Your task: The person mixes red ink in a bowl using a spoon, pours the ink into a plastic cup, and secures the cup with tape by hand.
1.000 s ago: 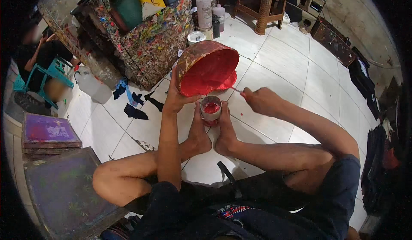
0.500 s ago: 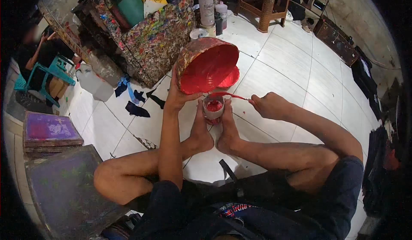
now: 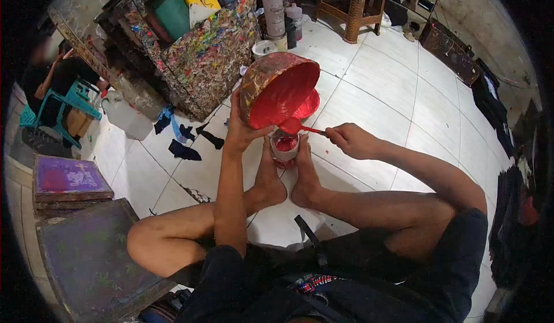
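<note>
My left hand [image 3: 242, 132] grips a paint-crusted bowl [image 3: 285, 92], tilted on its side with its opening toward the right. Wet red paint coats the inside. In my right hand [image 3: 353, 140] is the thin handle of a spoon [image 3: 290, 125], whose red-covered head sits at the bowl's lower lip. Just below stands a clear plastic cup [image 3: 285, 151] with red paint in it, upright between my bare feet [image 3: 304, 187]. Behind the bowl another red-coated round thing [image 3: 311, 103] shows only in part.
Beyond the bowl stand a paint-spattered box [image 3: 208, 57], bottles [image 3: 273, 14] and a brown stool [image 3: 363, 5]. Dark cloth scraps [image 3: 184, 150] and a whitish jerrycan [image 3: 127, 115] lie to the left. Stacked framed screens [image 3: 72, 176] are nearer. A person sits far left by a teal stool [image 3: 75, 101].
The spoon's head has moved up from the cup's rim to the bowl's lower lip, and my right hand has shifted slightly left. The bowl stays tilted in my left hand.
</note>
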Demonstrator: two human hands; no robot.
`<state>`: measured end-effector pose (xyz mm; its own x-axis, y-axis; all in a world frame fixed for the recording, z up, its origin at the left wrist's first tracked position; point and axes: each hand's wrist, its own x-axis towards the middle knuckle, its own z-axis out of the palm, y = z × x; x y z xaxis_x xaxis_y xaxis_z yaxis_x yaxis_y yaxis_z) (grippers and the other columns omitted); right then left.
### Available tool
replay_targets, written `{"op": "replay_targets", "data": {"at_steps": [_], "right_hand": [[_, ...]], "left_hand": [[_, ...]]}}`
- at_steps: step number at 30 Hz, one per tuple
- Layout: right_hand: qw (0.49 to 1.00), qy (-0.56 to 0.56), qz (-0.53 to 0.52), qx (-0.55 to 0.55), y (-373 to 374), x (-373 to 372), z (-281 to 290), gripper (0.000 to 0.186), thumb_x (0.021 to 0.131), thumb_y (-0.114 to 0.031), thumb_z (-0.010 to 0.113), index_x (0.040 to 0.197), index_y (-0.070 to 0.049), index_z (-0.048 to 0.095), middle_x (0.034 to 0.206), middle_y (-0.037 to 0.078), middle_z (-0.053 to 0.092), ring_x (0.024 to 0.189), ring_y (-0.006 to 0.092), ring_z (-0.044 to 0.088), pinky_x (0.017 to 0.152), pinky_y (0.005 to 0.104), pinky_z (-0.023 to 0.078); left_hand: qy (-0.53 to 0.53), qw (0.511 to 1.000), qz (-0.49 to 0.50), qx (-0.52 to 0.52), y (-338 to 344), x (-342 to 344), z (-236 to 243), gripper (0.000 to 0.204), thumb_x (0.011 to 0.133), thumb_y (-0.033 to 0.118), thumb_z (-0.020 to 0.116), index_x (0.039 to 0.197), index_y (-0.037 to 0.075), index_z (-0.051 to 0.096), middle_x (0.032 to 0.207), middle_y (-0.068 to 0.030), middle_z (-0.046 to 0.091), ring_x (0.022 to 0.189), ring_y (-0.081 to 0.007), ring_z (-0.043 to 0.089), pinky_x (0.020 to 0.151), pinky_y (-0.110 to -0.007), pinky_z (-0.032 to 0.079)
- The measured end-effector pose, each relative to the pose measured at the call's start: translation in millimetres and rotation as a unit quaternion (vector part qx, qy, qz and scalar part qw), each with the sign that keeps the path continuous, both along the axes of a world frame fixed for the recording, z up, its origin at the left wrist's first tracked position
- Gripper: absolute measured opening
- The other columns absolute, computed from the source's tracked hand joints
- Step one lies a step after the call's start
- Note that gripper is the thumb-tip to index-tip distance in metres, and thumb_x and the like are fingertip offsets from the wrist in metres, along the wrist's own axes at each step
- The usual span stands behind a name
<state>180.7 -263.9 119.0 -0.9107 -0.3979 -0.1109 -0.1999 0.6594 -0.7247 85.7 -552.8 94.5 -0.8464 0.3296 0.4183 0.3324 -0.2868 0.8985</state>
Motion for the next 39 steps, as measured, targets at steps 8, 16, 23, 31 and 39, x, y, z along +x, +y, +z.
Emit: {"op": "replay_targets", "data": {"at_steps": [8, 16, 23, 31, 39], "right_hand": [[0.998, 0.007, 0.031, 0.059, -7, 3, 13, 0.048, 0.105, -0.031, 0.036, 0.091, 0.007, 0.062, 0.069, 0.028, 0.059, 0.065, 0.0401, 0.059, 0.065, 0.0483, 0.046], [0.984, 0.159, 0.047, 0.06, 0, -28, 50, 0.045, 0.103, -0.033, 0.043, 0.09, 0.004, 0.066, 0.07, 0.026, 0.062, 0.063, 0.0404, 0.06, 0.066, 0.0484, 0.049], [0.969, 0.126, 0.049, 0.205, -31, -117, 95, 0.057, 0.1, -0.041, 0.045, 0.08, 0.007, 0.067, 0.074, 0.029, 0.064, 0.071, 0.0437, 0.065, 0.068, 0.049, 0.051], [0.961, 0.235, -0.078, 0.123, -35, -175, 71, 0.056, 0.098, -0.045, 0.047, 0.088, 0.005, 0.068, 0.083, 0.028, 0.067, 0.079, 0.0437, 0.067, 0.075, 0.0497, 0.052], [0.961, 0.069, -0.054, 0.264, 18, -184, 12, 0.064, 0.096, -0.054, 0.045, 0.093, 0.004, 0.071, 0.089, 0.026, 0.069, 0.082, 0.0408, 0.068, 0.078, 0.0471, 0.054]], "left_hand": [[-0.004, 1.0, 0.026, 0.002, -2, -1, 0, 0.115, 0.056, -0.002, 0.09, 0.147, 0.011, 0.021, 0.142, -0.0103, 0.042, 0.13, -0.0242, 0.044, 0.109, -0.041, 0.042], [-0.08, 0.993, 0.0, 0.082, -18, -11, -18, 0.109, 0.059, -0.009, 0.084, 0.147, 0.009, 0.023, 0.137, -0.0137, 0.048, 0.124, -0.0273, 0.053, 0.097, -0.04, 0.053], [-0.246, 0.965, -0.019, 0.091, -16, -15, -36, 0.082, 0.072, 0.0, 0.078, 0.142, 0.008, 0.037, 0.132, -0.0146, 0.051, 0.116, -0.0262, 0.058, 0.09, -0.043, 0.058], [-0.386, 0.908, -0.018, 0.161, -36, -32, -54, 0.066, 0.083, 0.028, 0.071, 0.136, 0.003, 0.041, 0.129, -0.0176, 0.05, 0.115, -0.0339, 0.058, 0.091, -0.051, 0.057], [-0.45, 0.857, -0.03, 0.251, -60, -83, -124, 0.072, 0.08, 0.036, 0.073, 0.137, 0.006, 0.042, 0.135, -0.0185, 0.045, 0.124, -0.0394, 0.049, 0.098, -0.055, 0.05]]}}
